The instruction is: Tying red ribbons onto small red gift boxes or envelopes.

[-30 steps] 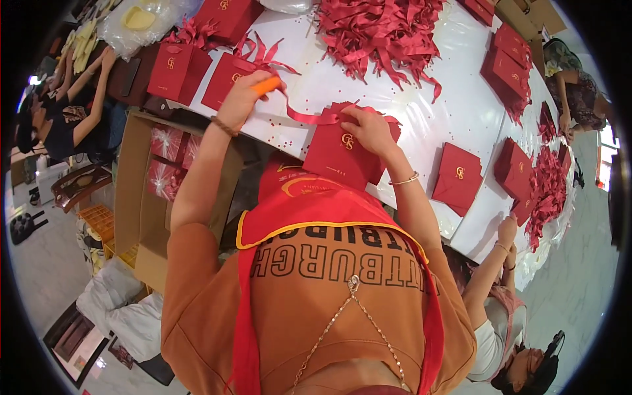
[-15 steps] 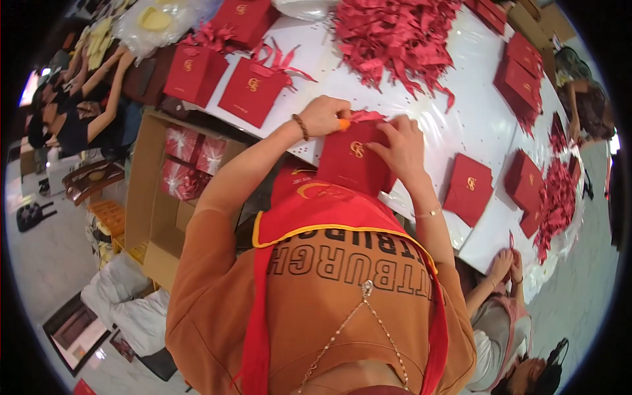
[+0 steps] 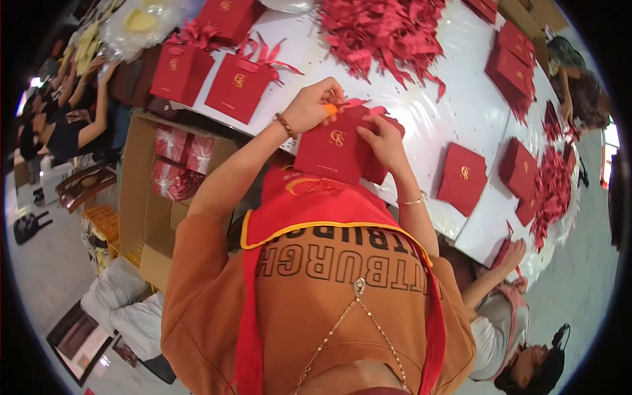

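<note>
Gripping red bag (image 3: 332,153), hands (image 3: 315,105) hiding ribbon

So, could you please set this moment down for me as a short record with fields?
setting: white table covered with shiny film
left hand: left hand, orange-tipped finger, at the top edge of the red gift bag
right hand: right hand gripping the same bag's top right
bag state: lifted at the table edge, gold emblem facing up
nearby: red ribbon pile; flat red bags; cardboard box with wrapped red packs
others: a seated person's hand at the lower right
</note>
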Available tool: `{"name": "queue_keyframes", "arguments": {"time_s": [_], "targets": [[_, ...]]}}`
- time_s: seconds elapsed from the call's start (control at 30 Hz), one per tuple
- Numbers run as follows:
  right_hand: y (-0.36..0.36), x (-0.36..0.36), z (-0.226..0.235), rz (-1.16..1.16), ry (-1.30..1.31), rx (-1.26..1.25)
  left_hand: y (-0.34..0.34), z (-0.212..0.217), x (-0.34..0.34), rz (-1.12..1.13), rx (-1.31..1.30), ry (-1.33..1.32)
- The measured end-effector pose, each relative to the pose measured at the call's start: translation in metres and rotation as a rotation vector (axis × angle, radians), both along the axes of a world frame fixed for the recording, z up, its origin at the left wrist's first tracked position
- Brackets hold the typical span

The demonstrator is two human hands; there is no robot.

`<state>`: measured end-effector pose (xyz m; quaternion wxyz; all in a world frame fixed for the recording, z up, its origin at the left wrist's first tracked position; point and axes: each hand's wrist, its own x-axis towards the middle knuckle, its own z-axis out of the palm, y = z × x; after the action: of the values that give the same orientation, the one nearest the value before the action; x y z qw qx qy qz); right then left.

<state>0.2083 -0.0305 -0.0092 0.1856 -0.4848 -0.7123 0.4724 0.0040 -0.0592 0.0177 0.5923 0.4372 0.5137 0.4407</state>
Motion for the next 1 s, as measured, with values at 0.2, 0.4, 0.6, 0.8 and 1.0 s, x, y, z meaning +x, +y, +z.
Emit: {"name": "queue_keyframes", "arguments": {"time_s": [0.2,0.4,0.6,0.8,1.0], "targets": [[0.000,0.004,-0.011,-0.049,0.034,-0.093,-0.014,-0.028,0.025,-0.121,0.040,0.230],[-0.001,0.008,-0.013,-0.057,0.053,-0.097,-0.018,-0.042,0.039,-0.058,0.314,0.719],[-0.001,0.005,0.000,-0.006,0.048,-0.096,-0.020,-0.046,0.053,0.059,0.402,0.741],[0.000,0.013,-0.005,-0.005,0.080,-0.064,-0.019,-0.038,0.067,0.053,0.339,0.832],[-0.005,0.005,-0.007,-0.036,0.074,-0.012,-0.020,-0.034,0.066,0.096,0.315,0.863]]}}
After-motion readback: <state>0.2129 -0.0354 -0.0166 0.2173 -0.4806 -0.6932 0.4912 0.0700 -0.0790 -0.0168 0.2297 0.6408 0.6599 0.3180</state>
